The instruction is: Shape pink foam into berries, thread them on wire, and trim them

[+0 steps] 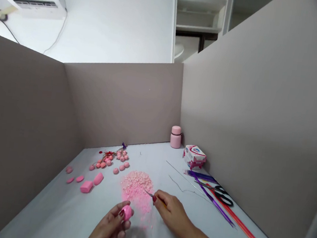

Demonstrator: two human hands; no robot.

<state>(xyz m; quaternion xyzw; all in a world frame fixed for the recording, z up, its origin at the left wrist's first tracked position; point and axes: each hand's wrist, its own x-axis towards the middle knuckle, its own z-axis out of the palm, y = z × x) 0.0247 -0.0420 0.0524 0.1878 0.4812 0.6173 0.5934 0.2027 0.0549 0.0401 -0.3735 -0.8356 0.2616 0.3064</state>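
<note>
My left hand (113, 224) is closed around a rounded piece of pink soap (127, 212), gripped between thumb and fingers above the table's near side. In my right hand (169, 209) is a craft knife (163, 203) with a thin metal blade and a yellow-orange handle, its tip pointing left. The blade is apart from the soap piece and over a heap of pink shavings (137, 183). Brighter pink crumbs (141, 204) spread from the heap towards me. Uncut chunks of pink soap (86, 186) lie left of the heap.
Several pink balls (121, 167), some on stems, lie at the back left. Along the right are scissors (222, 198), purple strips (213, 201), red strips (248, 236) and thin wires (182, 175). Stacked boxes (194, 156) and a pink flask (175, 138) stand by the grey partition (126, 104).
</note>
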